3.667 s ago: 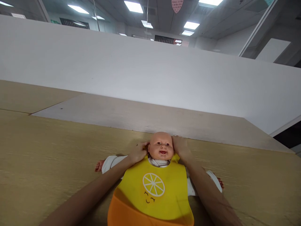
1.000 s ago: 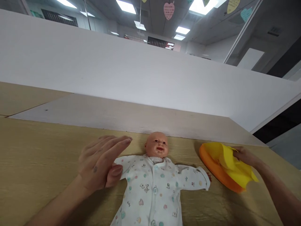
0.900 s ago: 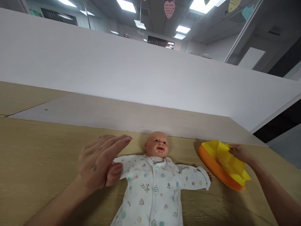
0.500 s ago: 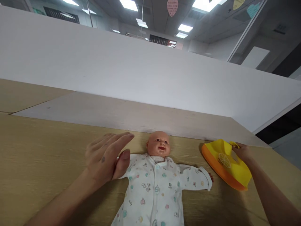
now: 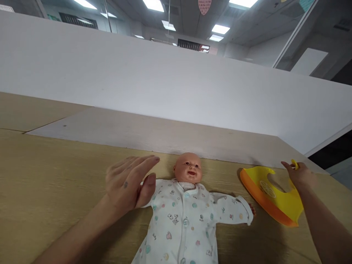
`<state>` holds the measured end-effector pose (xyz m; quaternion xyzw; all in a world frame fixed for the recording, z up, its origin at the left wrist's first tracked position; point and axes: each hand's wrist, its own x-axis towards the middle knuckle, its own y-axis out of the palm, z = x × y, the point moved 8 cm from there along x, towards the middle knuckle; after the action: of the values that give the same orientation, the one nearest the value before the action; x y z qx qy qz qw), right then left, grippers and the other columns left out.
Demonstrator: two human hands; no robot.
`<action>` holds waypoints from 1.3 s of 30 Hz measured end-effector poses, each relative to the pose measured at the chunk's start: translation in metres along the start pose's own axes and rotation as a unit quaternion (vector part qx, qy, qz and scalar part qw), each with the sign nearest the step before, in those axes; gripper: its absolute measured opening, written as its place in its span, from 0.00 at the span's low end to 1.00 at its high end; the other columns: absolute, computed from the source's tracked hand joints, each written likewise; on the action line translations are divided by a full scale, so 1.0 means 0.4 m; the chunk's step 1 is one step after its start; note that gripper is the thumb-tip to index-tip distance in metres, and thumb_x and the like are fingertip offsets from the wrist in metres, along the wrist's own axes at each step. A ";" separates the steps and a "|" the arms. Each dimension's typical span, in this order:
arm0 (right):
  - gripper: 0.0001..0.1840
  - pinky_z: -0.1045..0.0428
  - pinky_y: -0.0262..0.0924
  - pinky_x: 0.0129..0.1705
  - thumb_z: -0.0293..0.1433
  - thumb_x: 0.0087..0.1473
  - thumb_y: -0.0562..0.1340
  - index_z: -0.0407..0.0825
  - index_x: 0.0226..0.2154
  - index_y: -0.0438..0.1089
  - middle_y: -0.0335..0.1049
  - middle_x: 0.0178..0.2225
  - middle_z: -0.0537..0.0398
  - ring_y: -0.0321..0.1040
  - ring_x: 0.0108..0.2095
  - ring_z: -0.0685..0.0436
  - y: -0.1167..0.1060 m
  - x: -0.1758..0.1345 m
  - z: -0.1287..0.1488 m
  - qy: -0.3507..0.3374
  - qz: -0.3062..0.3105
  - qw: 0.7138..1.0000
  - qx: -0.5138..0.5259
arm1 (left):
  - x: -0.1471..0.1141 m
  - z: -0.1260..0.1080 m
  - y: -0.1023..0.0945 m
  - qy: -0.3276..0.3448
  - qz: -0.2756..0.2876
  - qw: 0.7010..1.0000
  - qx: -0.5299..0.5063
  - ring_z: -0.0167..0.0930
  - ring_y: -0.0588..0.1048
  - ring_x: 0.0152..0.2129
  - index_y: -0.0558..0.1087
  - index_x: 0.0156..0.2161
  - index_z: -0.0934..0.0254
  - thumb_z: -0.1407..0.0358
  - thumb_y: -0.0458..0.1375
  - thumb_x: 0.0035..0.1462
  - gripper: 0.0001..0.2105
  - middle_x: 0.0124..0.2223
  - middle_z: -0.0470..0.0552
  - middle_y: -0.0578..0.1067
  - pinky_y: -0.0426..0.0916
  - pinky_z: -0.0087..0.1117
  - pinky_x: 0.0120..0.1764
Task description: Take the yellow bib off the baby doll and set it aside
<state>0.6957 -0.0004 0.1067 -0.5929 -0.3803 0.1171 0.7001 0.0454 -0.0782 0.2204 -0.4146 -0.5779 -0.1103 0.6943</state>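
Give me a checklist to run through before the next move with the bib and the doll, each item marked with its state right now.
1. Bib off the doll: ok, it lies on the table beside the doll's arm.
2. Bib flat on the table: cannot tell, its far strap end is at the right hand.
3. Right hand free of the bib: not ok, the fingers are at the strap end.
4. Left hand clear of the doll: not ok, it covers the doll's sleeve, fingers spread.
5. Doll on its back, face up: ok.
6. Doll's romper closed at the front: ok, as far as shown.
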 end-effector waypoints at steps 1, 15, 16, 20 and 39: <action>0.24 0.54 0.48 0.21 0.48 0.53 0.58 0.43 0.37 0.71 0.67 0.21 0.49 0.47 0.14 0.52 0.002 0.008 -0.013 0.031 0.028 0.999 0.015 | 0.003 -0.007 0.002 0.017 0.002 1.000 -0.004 0.27 0.74 0.21 0.67 0.43 0.63 0.73 0.49 0.55 0.11 0.28 0.47 0.76 0.69 0.27 0.26; 0.40 0.43 0.56 0.38 0.54 0.51 0.57 0.44 0.58 0.59 0.66 0.47 0.29 0.64 0.49 0.28 -0.041 0.044 -0.087 0.113 0.094 0.989 0.033 | 0.004 -0.033 0.038 0.088 0.005 0.996 -0.026 0.22 0.64 0.14 0.67 0.44 0.67 0.80 0.53 0.51 0.15 0.17 0.38 0.62 0.59 0.25 0.21; 0.41 0.42 0.56 0.39 0.54 0.50 0.59 0.45 0.58 0.59 0.66 0.47 0.29 0.64 0.49 0.27 -0.040 0.047 -0.094 0.120 0.096 0.987 0.037 | 0.004 -0.035 0.043 0.096 0.009 0.995 -0.021 0.21 0.63 0.13 0.67 0.44 0.67 0.80 0.53 0.51 0.15 0.16 0.37 0.62 0.59 0.24 0.21; 0.44 0.43 0.54 0.45 0.49 0.49 0.63 0.42 0.61 0.53 0.62 0.51 0.28 0.59 0.54 0.29 -0.032 0.057 -0.084 0.101 0.075 0.989 0.073 | 0.007 -0.042 0.054 0.122 0.016 0.992 -0.003 0.20 0.63 0.12 0.66 0.43 0.67 0.80 0.54 0.52 0.14 0.16 0.36 0.64 0.59 0.23 0.21; 0.14 0.48 0.47 0.32 0.31 0.53 0.55 0.38 0.39 0.68 0.67 0.33 0.36 0.60 0.33 0.44 0.101 -0.030 -0.055 0.039 0.097 0.984 0.144 | -0.009 -0.040 0.087 0.130 0.066 0.989 -0.022 0.24 0.69 0.16 0.68 0.43 0.67 0.80 0.55 0.51 0.14 0.22 0.43 0.73 0.63 0.27 0.23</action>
<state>0.7139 -0.0133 0.0648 -0.5243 -0.2724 0.2145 0.7778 0.0778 -0.0686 0.2016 -0.4489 -0.4514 -0.1299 0.7602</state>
